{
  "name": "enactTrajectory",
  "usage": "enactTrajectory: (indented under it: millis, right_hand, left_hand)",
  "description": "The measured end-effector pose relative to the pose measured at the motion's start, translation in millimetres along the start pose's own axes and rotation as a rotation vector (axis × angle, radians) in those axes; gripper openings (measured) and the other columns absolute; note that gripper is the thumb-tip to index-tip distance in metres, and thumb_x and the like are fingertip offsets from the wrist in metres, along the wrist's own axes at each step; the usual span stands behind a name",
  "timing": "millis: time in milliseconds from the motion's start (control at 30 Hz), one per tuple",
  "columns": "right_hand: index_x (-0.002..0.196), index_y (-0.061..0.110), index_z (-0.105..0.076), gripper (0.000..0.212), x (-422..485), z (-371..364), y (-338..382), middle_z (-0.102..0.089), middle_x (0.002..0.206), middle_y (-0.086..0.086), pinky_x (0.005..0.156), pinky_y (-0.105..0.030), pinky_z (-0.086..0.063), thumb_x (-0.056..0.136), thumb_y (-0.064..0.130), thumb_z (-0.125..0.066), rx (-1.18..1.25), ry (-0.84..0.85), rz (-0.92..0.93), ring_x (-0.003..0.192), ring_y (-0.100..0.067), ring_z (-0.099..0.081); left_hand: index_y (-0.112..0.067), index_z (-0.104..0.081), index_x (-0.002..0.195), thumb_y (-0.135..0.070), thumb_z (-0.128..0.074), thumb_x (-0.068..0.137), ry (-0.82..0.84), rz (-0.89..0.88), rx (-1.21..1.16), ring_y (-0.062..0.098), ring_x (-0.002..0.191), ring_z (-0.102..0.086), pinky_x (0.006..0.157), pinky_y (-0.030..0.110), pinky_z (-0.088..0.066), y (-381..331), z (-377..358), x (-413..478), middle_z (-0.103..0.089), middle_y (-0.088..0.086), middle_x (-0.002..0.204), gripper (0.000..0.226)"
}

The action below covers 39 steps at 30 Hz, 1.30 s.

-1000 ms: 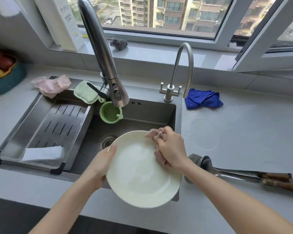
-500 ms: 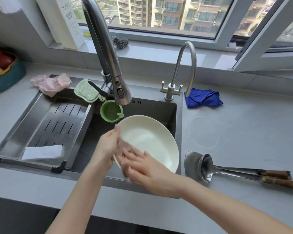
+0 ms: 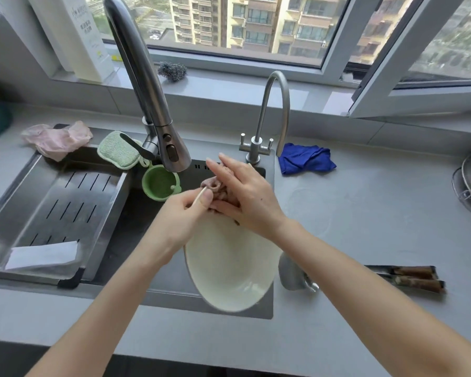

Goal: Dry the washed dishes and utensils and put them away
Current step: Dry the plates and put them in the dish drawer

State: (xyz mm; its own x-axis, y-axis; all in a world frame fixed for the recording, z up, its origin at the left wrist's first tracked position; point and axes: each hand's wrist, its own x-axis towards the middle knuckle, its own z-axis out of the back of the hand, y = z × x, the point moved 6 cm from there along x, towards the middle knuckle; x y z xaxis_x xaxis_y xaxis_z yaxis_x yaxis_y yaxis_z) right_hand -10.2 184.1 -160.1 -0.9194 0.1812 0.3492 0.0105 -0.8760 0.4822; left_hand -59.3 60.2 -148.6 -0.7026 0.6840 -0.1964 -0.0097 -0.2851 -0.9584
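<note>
The sink (image 3: 136, 219) lies before me, and over its right half I hold the plate (image 3: 229, 268) tilted, its hollow facing me. From my hands the plate hangs toward 6 o'clock, its lower edge over the sink's near rim. My left hand (image 3: 184, 216) grips the plate's top edge at about 11 o'clock, thumb in front and fingers curled. My right hand (image 3: 246, 198) lies on the same edge at about 1 o'clock, fingers straight and pointing to 11 o'clock, pressing a bunched pink cloth (image 3: 215, 186) against the plate. The cloth sits between my two hands. At 3 o'clock from the plate, spoons (image 3: 294, 273) rest on the counter (image 3: 365, 213).
</note>
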Motion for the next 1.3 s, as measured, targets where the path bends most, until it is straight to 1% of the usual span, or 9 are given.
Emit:
enactTrajectory:
  millis: [133,300,433,600,833,1033,1167,1233,1300]
  right_hand:
    - [0.126,0.032,-0.058,0.051,-16,30,-41,-0.064,0.117,0.011,0.089,-0.022,-0.045,0.078,0.038,-0.074,0.284,-0.116,-0.387,0.105,-0.004,-0.057]
    - [0.102,0.018,-0.069,0.016,-85,-13,-46,-0.072,0.104,-0.005,0.068,-0.038,-0.056,0.088,0.012,-0.064,1.31,0.022,-1.095,0.077,-0.017,-0.069]
    - [0.061,0.01,-0.074,0.044,-88,-33,-17,-0.072,0.068,-0.005,0.052,-0.03,-0.057,0.093,0.001,-0.045,1.753,-0.158,-1.303,0.055,-0.017,-0.069]
    - [0.091,0.003,-0.05,0.02,-109,-6,-47,-0.06,0.065,-0.015,0.051,-0.026,-0.046,0.082,-0.015,-0.046,1.454,-0.411,-1.402,0.051,-0.02,-0.056]
    - [0.088,-0.005,-0.056,0.024,-139,61,-63,-0.064,0.074,-0.024,0.05,-0.029,-0.053,0.078,-0.023,-0.044,1.116,-0.133,-1.325,0.057,-0.03,-0.064]
    - [0.086,0.0,-0.059,0.016,-160,85,-69,-0.071,0.077,-0.009,0.057,-0.026,-0.052,0.079,-0.013,-0.052,0.762,0.077,-1.265,0.067,-0.024,-0.067]
    - [0.093,0.02,-0.06,0.011,-151,159,-69,-0.064,0.074,0.02,0.063,-0.016,-0.042,0.084,0.017,-0.066,-0.025,-0.262,-0.974,0.081,-0.01,-0.065]
    - [0.107,0.025,-0.058,0.028,-141,186,-50,-0.068,0.088,0.012,0.074,-0.028,-0.047,0.082,0.035,-0.067,-0.104,-0.423,-0.801,0.089,-0.016,-0.065]
    - [0.128,0.039,-0.047,0.063,-132,174,-31,-0.061,0.117,0.006,0.092,-0.034,-0.043,0.074,0.069,-0.053,-0.192,-0.132,-0.712,0.11,-0.017,-0.055]
  left_hand:
    - [-0.048,-0.072,0.084,-0.042,-0.054,0.082,-0.112,-0.081,-0.087,0.014,0.081,-0.059,0.076,0.035,-0.045,-21,1,-4,-0.071,-0.009,0.081,0.02]
    - [-0.017,-0.068,0.113,-0.02,-0.053,0.095,-0.464,-0.134,-0.215,0.006,0.069,-0.058,0.066,0.019,-0.049,-30,12,2,-0.068,-0.016,0.067,0.023]
    - [-0.009,-0.061,0.124,-0.016,-0.048,0.098,-0.647,-0.097,-0.375,0.009,0.081,-0.059,0.075,0.022,-0.05,-21,-6,3,-0.067,-0.001,0.093,0.03]
    - [-0.028,-0.058,0.108,-0.015,-0.042,0.1,-0.44,0.045,-0.407,0.019,0.103,-0.062,0.082,0.034,-0.053,7,-29,-7,-0.066,-0.003,0.108,0.022]
    - [-0.022,-0.063,0.109,-0.041,-0.036,0.099,0.285,0.388,-0.29,0.014,0.082,-0.071,0.069,0.031,-0.053,10,-38,27,-0.074,0.003,0.098,0.035]
    - [-0.012,-0.064,0.108,-0.045,-0.042,0.096,0.202,0.505,-0.137,0.024,0.086,-0.068,0.084,0.038,-0.052,34,-68,18,-0.072,0.007,0.094,0.041]
    - [-0.016,-0.064,0.089,-0.045,-0.041,0.097,0.168,0.567,-0.252,0.017,0.068,-0.067,0.069,0.033,-0.052,47,-91,9,-0.073,-0.003,0.066,0.038]
    - [-0.018,-0.064,0.09,-0.047,-0.037,0.097,0.179,0.571,-0.282,0.014,0.061,-0.068,0.063,0.03,-0.053,48,-100,7,-0.072,-0.004,0.064,0.04]
    - [-0.017,-0.064,0.094,-0.048,-0.035,0.098,0.184,0.577,-0.288,0.017,0.068,-0.068,0.067,0.032,-0.053,44,-108,7,-0.074,-0.002,0.069,0.043]
